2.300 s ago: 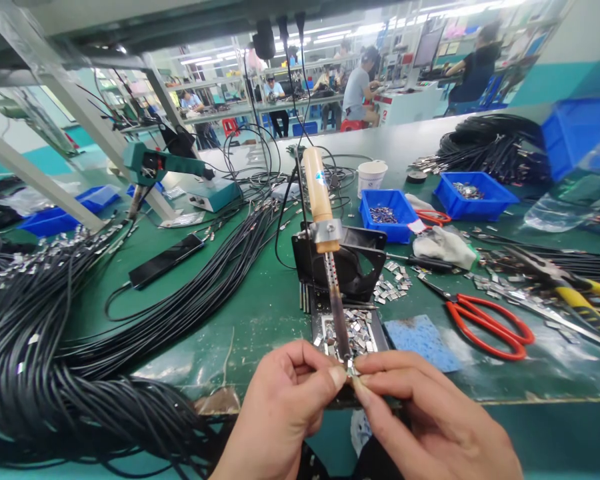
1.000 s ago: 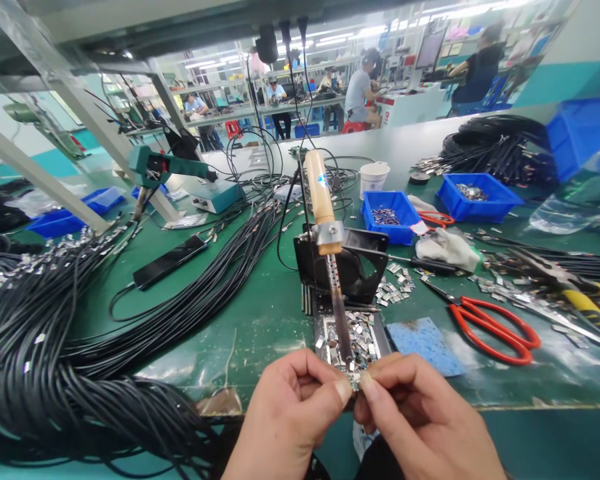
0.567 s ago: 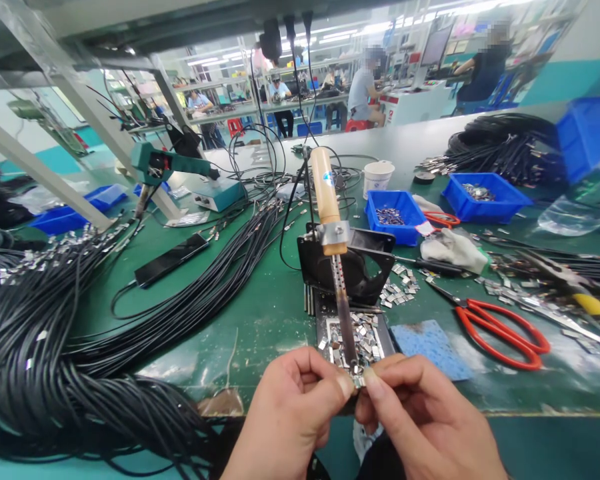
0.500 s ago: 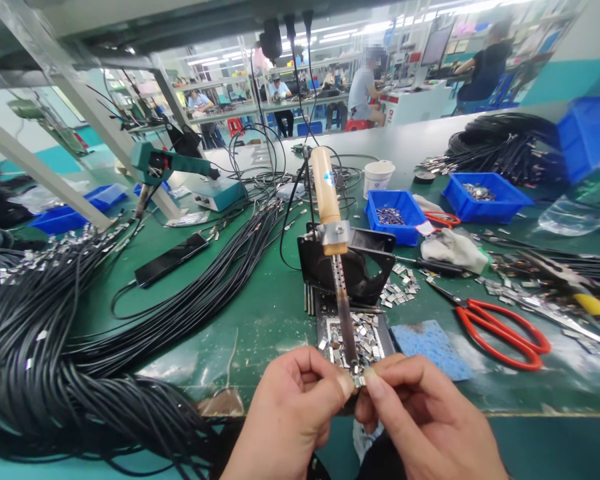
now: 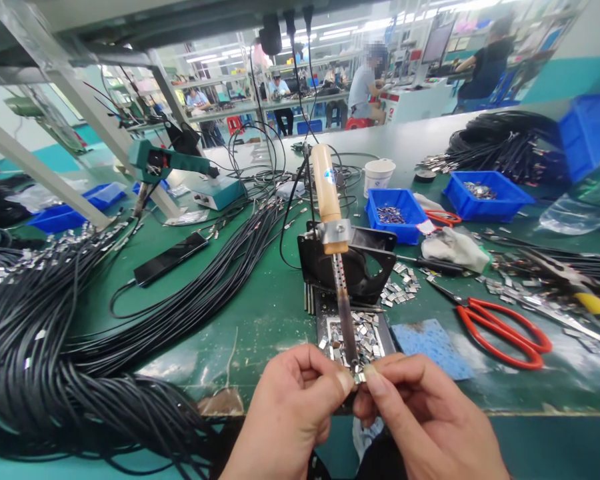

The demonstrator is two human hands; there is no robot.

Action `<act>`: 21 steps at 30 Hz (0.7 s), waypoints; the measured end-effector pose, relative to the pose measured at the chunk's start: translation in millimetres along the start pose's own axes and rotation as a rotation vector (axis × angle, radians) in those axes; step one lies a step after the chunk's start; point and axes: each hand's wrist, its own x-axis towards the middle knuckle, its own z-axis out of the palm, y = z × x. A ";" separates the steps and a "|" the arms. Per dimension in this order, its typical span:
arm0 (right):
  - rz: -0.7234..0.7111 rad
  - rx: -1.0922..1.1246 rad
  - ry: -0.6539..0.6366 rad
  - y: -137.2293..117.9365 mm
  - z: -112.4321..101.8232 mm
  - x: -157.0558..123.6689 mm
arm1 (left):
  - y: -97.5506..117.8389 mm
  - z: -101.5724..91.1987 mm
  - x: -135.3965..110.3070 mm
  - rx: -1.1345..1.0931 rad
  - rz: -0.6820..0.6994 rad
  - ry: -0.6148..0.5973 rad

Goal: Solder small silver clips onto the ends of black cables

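My left hand [image 5: 290, 413] and my right hand [image 5: 425, 420] meet at the bench's near edge, thumbs and forefingers pinched together on a small metal connector piece [image 5: 360, 377]. That piece sits right at the tip of a soldering iron [image 5: 330, 233] with a wooden handle, fixed tip-down in a black stand [image 5: 360, 257]. Beneath the tip, a small tray [image 5: 365, 330] holds several loose metal shells. What else my fingers hide I cannot tell.
Thick bundles of black cables [image 5: 55, 353] cover the left of the green bench [image 5: 260, 313]. Red scissors [image 5: 505, 323], a blue sponge [image 5: 425, 337], a white rag [image 5: 450, 245] and blue parts bins [image 5: 395, 213] lie right. A green tool [image 5: 155, 163] stands behind; people work at far benches.
My hands have stayed pinched at the iron's tip, shifting only slightly. The view has drifted a little left, so the iron and scissors appear a bit further right.
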 end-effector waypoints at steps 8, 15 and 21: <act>0.002 -0.006 -0.003 -0.8 -0.5 0.8 | 0.8 0.0 -0.4 -0.003 -0.001 -0.003; 0.023 0.011 0.003 0.5 1.5 1.5 | -0.1 0.3 -0.4 0.004 0.018 0.002; 0.030 -0.002 -0.005 -0.6 0.5 1.1 | -0.4 -0.2 -0.5 0.009 0.009 0.005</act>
